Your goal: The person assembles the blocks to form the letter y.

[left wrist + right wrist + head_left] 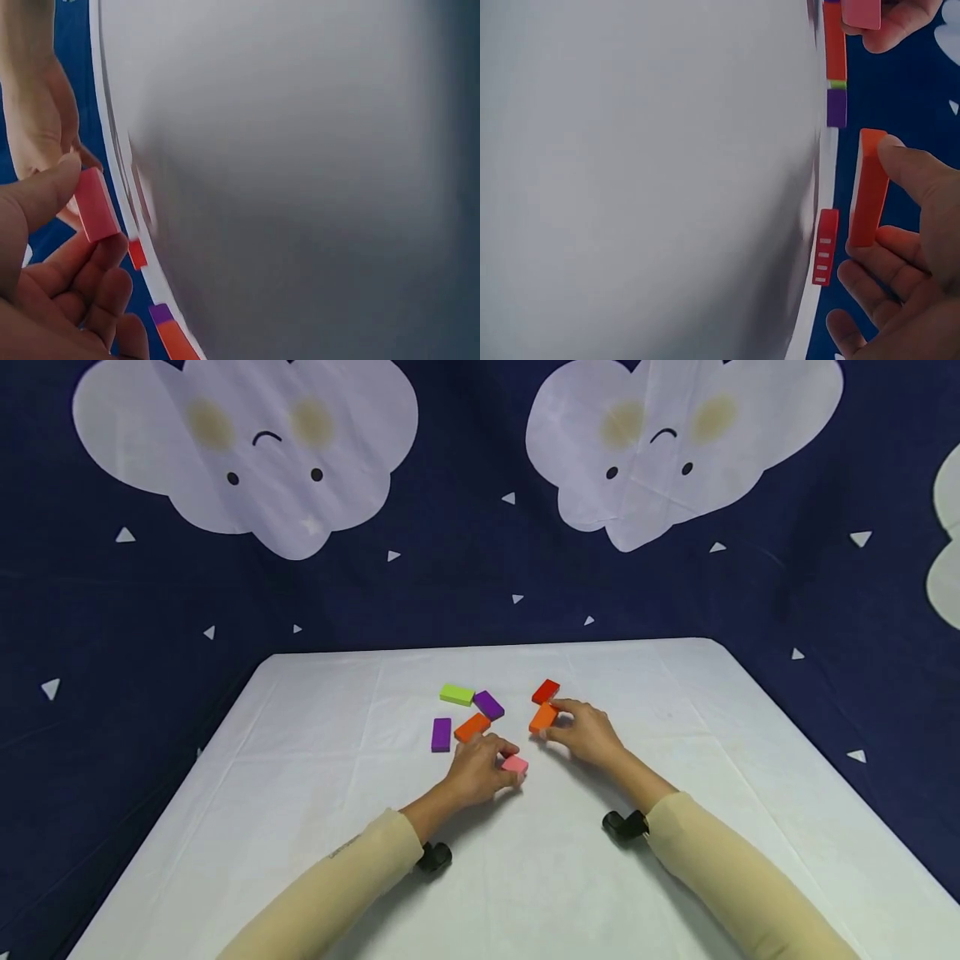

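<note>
My left hand [478, 768] pinches a pink block [97, 205] between thumb and fingertips. Over on the right, my right hand [588, 735] grips an orange block [869, 187] by its two ends, thumb on one and a finger on the other. Just beyond that block lies a red block [546, 691] on the white table. An orange-red block [472, 727] rests right past the left hand's fingers. Near it are two purple blocks, one upright in view [441, 735] and one slanted [489, 705], and a lime green block [457, 695].
The blocks lie on a white-covered table [315, 860] whose far edge meets a dark blue curtain [465, 527] with cloud and triangle prints. A black wrist camera [625, 827] sits below the right cuff, another [434, 857] below the left.
</note>
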Motion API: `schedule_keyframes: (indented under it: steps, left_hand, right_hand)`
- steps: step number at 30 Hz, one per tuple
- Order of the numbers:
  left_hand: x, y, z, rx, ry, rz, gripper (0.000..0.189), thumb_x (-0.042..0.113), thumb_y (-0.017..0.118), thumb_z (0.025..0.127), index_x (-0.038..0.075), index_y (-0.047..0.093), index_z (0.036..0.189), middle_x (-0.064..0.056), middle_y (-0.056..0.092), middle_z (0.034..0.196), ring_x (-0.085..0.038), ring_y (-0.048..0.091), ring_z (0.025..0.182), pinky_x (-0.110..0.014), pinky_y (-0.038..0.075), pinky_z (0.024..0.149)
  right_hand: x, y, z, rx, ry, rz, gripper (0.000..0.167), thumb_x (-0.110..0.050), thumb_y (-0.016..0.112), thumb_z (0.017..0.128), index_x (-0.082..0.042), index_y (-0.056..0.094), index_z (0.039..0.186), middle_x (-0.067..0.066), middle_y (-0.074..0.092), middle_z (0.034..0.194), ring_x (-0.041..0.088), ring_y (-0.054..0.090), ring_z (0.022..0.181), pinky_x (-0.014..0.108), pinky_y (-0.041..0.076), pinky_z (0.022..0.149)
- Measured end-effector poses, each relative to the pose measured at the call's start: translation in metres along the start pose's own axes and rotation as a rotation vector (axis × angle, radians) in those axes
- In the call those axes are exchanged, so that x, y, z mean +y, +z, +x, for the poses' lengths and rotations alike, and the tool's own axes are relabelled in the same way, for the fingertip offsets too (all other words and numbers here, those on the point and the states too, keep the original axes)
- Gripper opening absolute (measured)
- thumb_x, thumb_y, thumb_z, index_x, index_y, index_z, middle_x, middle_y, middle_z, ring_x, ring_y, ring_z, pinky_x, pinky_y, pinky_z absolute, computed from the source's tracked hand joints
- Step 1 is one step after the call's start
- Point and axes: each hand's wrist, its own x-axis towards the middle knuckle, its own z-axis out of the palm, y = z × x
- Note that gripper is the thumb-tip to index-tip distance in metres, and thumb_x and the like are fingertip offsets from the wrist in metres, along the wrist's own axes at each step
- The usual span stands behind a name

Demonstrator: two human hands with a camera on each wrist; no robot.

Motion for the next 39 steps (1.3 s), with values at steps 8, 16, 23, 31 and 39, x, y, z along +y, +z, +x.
schedule_keyframes:
  steps: [8,16,23,31,39]
  left_hand:
    - [0.01,0.006,-0.02,0.036,0.011,0.034,0.04,0.029,0.076,0.076,0.014,0.068,0.111,-0.001,0.066,0.102,-0.016,0.05,0.094,-0.032,0.031,0.08]
    - [0.012,0.016,-0.034,0.055,-0.005,-0.06,0.039,0.03,0.077,0.076,0.013,0.068,0.109,0.0,0.065,0.1,-0.013,0.047,0.089,-0.029,0.029,0.076]
    - [0.016,0.02,-0.04,0.071,-0.003,-0.027,0.036,0.031,0.077,0.075,0.014,0.068,0.106,0.001,0.065,0.099,-0.013,0.047,0.088,-0.029,0.03,0.076]
    - [0.015,0.023,-0.042,0.042,0.001,0.04,0.038,0.033,0.078,0.074,0.015,0.068,0.105,0.002,0.064,0.099,-0.013,0.047,0.088,-0.028,0.032,0.077]
    - [0.013,0.024,-0.043,0.056,0.024,0.066,0.039,0.035,0.078,0.074,0.015,0.067,0.105,0.002,0.064,0.098,-0.012,0.047,0.087,-0.028,0.032,0.076]
  right_hand:
    - [-0.002,-0.004,-0.026,-0.015,-0.019,0.041,0.064,-0.04,0.07,0.079,-0.012,0.053,0.134,0.011,0.055,0.137,0.037,0.046,0.129,0.054,0.036,0.104]
    - [-0.002,-0.001,-0.05,-0.022,-0.024,0.086,0.063,-0.04,0.072,0.079,-0.013,0.054,0.133,0.011,0.056,0.135,0.036,0.045,0.13,0.054,0.035,0.104]
    - [-0.005,0.006,-0.064,-0.06,-0.028,0.087,0.062,-0.04,0.074,0.077,-0.015,0.056,0.131,0.012,0.055,0.136,0.035,0.047,0.129,0.054,0.036,0.103]
    - [-0.003,0.009,-0.068,-0.048,-0.056,0.058,0.062,-0.039,0.075,0.077,-0.013,0.057,0.129,0.013,0.057,0.133,0.035,0.049,0.127,0.053,0.038,0.102]
    - [-0.001,0.014,-0.067,-0.036,-0.105,0.01,0.059,-0.038,0.074,0.077,-0.014,0.059,0.128,0.01,0.06,0.13,0.033,0.052,0.124,0.051,0.04,0.101]
